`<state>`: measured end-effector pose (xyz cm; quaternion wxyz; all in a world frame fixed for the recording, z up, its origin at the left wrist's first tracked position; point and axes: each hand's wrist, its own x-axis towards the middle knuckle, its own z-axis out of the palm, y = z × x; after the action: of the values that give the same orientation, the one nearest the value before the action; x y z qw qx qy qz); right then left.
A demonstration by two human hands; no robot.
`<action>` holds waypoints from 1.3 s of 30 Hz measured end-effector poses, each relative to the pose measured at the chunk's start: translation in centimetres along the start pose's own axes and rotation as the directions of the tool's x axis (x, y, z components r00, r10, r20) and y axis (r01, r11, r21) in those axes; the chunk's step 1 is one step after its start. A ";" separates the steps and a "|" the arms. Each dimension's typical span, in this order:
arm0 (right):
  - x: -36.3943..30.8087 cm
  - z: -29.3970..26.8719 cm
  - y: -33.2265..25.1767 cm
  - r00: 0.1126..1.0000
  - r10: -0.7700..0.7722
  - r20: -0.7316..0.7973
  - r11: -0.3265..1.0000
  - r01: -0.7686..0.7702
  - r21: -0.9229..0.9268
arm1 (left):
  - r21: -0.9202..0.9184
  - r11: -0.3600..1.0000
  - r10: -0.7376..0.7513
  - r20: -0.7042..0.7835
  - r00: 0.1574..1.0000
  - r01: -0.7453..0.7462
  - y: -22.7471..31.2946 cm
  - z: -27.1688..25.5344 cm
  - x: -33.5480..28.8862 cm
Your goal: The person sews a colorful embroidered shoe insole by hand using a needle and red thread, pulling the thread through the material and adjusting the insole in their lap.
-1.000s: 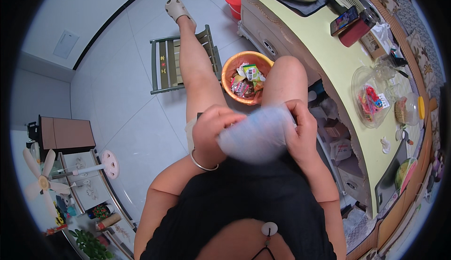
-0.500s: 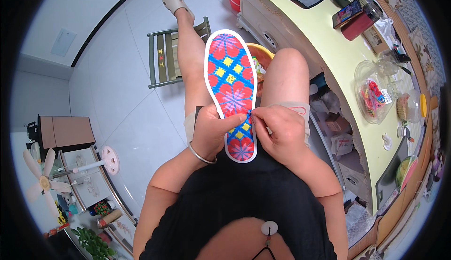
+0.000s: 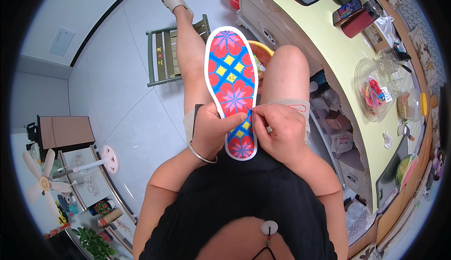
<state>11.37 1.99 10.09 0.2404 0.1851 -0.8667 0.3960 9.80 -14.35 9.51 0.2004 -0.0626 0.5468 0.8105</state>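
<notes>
Red-and-blue embroidered insole point(image 3: 231, 65) sits in the left hand point(image 3: 211, 127), which grips its nearer side; at the opposite edge, the right hand point(image 3: 280, 131) is pinched closed, anything within too small to tell.

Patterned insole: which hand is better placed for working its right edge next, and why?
Probably the right hand: it is closed in a pinch at the right edge of the insole, while the left hand holds the opposite side.

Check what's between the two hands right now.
In the head view, the patterned insole lies between the left hand, which grips it, and the right hand, at its right edge.
</notes>
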 end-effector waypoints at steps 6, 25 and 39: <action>-0.1 0.1 0.1 1.000 0.004 -0.015 1.000 -0.004 -0.002 | 0.020 0.998 0.053 0.012 0.999 -0.053 0.1 0.3 -0.1; -1.2 -0.6 -0.6 0.945 0.283 0.166 0.784 -0.328 0.527 | 0.716 0.091 0.717 0.435 0.545 -0.692 1.0 0.0 -0.3; -2.7 0.1 0.9 0.730 0.335 0.595 -0.241 -0.544 0.803 | 0.620 -0.107 0.722 0.586 0.368 -0.777 1.6 -0.2 -1.0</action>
<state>13.08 2.79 7.99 -0.1898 -0.0004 -0.3370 0.9222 10.08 -15.31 11.08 -0.2750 0.3858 0.7902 0.3886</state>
